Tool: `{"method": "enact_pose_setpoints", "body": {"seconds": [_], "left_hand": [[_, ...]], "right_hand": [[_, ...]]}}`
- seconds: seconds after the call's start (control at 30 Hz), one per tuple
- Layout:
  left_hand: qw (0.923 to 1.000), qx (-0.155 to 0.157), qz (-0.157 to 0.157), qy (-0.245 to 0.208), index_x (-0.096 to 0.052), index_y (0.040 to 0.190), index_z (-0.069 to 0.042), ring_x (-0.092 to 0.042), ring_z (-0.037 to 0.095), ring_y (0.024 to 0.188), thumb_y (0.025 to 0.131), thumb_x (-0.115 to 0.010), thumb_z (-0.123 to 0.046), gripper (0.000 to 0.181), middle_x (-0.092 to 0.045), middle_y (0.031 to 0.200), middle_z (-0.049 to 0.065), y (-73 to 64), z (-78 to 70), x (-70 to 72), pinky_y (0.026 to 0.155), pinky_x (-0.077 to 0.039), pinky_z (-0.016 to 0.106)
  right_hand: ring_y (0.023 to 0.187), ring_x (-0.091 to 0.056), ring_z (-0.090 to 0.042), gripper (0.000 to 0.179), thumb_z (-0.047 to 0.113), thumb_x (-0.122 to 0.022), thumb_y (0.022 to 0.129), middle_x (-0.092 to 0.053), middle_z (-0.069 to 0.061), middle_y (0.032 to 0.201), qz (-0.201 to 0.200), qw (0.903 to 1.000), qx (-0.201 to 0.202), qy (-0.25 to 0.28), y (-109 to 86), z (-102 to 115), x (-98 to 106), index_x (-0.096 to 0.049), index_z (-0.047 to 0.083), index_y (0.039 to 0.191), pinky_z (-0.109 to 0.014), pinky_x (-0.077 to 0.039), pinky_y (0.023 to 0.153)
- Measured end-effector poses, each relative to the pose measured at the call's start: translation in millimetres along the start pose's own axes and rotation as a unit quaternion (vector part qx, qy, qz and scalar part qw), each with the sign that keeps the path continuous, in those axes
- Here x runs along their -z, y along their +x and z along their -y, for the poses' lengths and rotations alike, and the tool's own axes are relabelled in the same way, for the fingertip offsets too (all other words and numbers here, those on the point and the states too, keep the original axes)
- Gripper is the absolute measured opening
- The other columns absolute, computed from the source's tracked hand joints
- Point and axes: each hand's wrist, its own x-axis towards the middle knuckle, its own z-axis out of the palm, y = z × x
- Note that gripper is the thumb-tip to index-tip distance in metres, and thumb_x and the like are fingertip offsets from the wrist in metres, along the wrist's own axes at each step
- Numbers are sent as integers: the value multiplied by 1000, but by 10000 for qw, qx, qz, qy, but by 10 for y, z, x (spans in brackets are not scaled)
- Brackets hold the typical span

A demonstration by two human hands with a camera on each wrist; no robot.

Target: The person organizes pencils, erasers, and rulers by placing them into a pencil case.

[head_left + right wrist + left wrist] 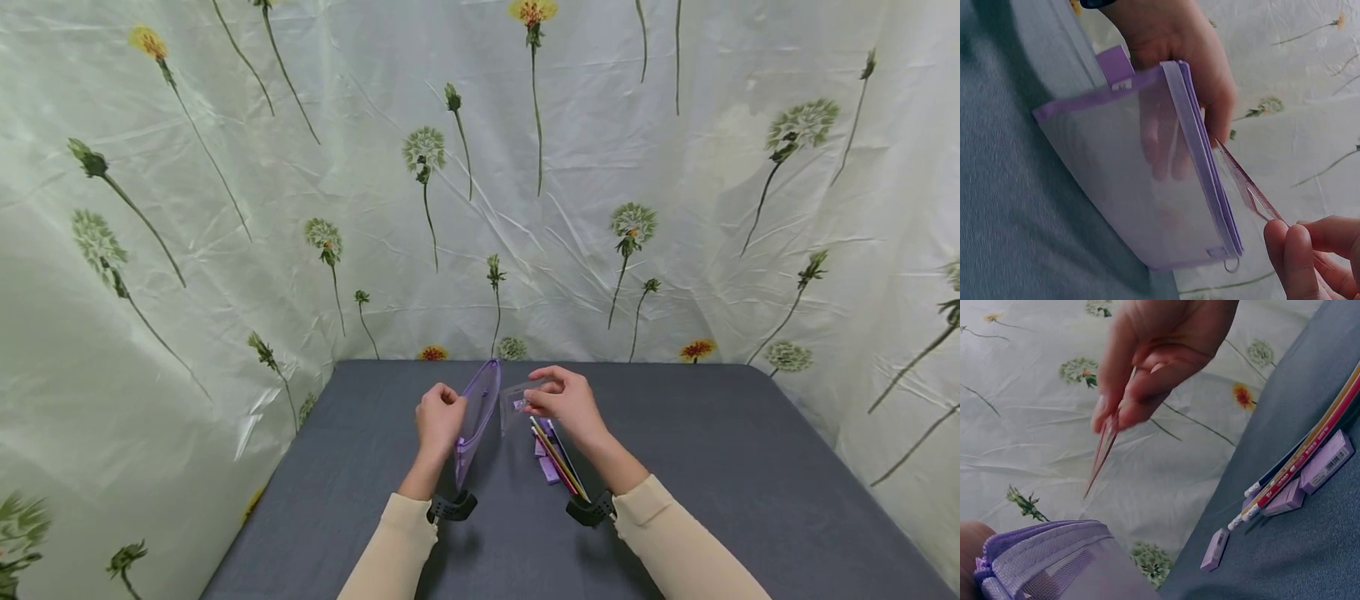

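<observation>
My left hand (437, 421) grips a see-through mesh zip pouch (483, 404) with purple trim, held on edge above the table. In the right wrist view, fingers of that hand show through the pouch's mesh (1104, 169), and the zip edge faces the other hand. Between thumb and fingertips, my right hand (564, 406) pinches a clear plastic set square (1259, 190). Its free corner points toward the pouch's zip edge. Below the right hand lie several pencils (557, 460), partly over small purple eraser boxes (549, 472).
The dark grey table (712, 467) stretches to both sides of the hands. A pale curtain with dandelion prints (360, 167) hangs behind and at the sides. One small purple box (1214, 550) lies beside the pencils' eraser ends.
</observation>
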Motion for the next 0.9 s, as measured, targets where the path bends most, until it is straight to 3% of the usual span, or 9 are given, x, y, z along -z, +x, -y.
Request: {"method": "enact_pose_setpoints", "body": {"seconds": [0.33,0.6,0.73,0.9], "left_hand": [[9996,94,204,-162,-61,76,-11,-56,18,54,84,-69,-11,11,-59,68,4,-1,6,-1,51,-44,33],[9998,-102,164,-71,-61,74,-12,-54,19,60,81,-70,-11,11,-61,70,1,-31,-10,-50,54,-43,33],[9998,-115,146,-120,-61,73,-13,-54,19,61,80,-70,-11,11,-61,71,1,-25,-12,-68,54,-43,34],[9997,-63,-29,-227,-60,73,-14,-56,21,64,81,-68,-12,11,-62,71,1,-23,13,-64,56,-43,35]], "right_hand": [[74,-73,-31,33,5,-78,88,-71,-23,88,-152,9988,-184,422,84,-37,-252,-65,-1,118,-33,-60,68],[68,-72,-25,34,3,-78,87,-70,-24,86,-305,9979,-279,504,153,-91,-330,-66,-6,117,-33,-60,66],[69,-72,-30,31,2,-77,87,-71,-21,84,-406,9985,-324,147,183,-110,-326,-68,-7,115,-32,-60,64],[76,-72,-39,24,3,-77,85,-72,-12,79,-564,9943,-345,-832,188,-153,-306,-72,-3,108,-37,-61,65]]}}
